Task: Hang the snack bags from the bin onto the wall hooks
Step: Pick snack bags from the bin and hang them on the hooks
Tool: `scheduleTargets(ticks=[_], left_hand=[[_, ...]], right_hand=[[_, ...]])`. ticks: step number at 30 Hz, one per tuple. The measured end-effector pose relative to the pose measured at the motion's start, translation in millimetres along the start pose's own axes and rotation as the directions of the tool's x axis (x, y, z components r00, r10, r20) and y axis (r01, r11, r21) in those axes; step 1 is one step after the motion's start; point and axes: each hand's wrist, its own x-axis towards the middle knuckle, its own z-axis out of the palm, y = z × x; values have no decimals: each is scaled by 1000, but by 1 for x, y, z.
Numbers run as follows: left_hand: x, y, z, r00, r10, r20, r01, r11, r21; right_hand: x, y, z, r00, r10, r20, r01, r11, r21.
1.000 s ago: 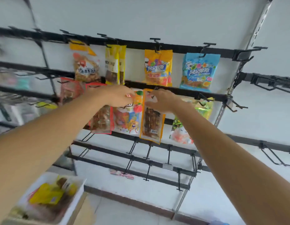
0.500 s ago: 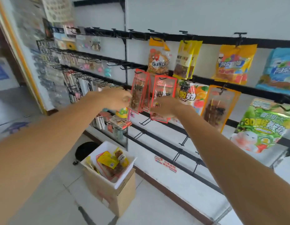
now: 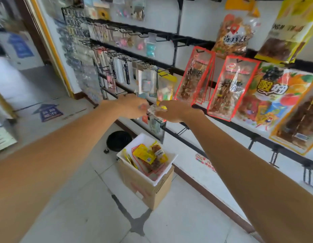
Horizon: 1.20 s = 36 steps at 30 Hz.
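**Hands meet at the rack, bin below far from empty**

The left hand (image 3: 134, 107) and right hand (image 3: 175, 111) come together in front of the wall rack. Their fingers curl in toward a small crinkled packet (image 3: 156, 109) between them. The picture is smeared there, so I cannot tell whether either hand pinches the packet or whether it simply hangs from the rack behind them.

The bin (image 3: 134, 142) stands on a cardboard box (image 3: 152, 188) on the floor, below the hands and near the wall. Snack bags (image 3: 148, 158) lie heaped in it, so I judge that much of the job is left. A bare hook (image 3: 182, 131) juts from the lower rail (image 3: 239, 128) just under the right wrist. A red-edged bag (image 3: 234, 88) hangs above the right forearm.

Several things could go wrong from here:
- A bag pushed on with its punched hole off the hook tip would slide off and drop to the floor.
- The right forearm passes close under the hung bags, and a careless lift could sweep one off its hook.
- The bin overhangs the box edge, so a hard downward reach into its near corner might tip it.
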Motion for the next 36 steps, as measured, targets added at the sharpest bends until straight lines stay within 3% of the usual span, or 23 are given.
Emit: scheduleTargets(ticks=[11,19,26,31,36], left_hand=[[116,-82,113,972,-27,234,62,987,-145],[200,-132,204,912,-140,386,224,957,-182],[258,-169,299,880,-113,462,275,913,-301],[311,-216,375,882,-63,468,230,923,-309],[346,-229,449,875,55,480,112,943,-312]], right_hand=[[131,36,113,974,23,227,-38,997,60],[240,86,193,901,-14,434,-51,989,137],[315,112,295,831,-4,557,-80,989,126],[365,120,392,807,23,591,-80,994,71],[403,121,476,862,91,499,-164,981,104]])
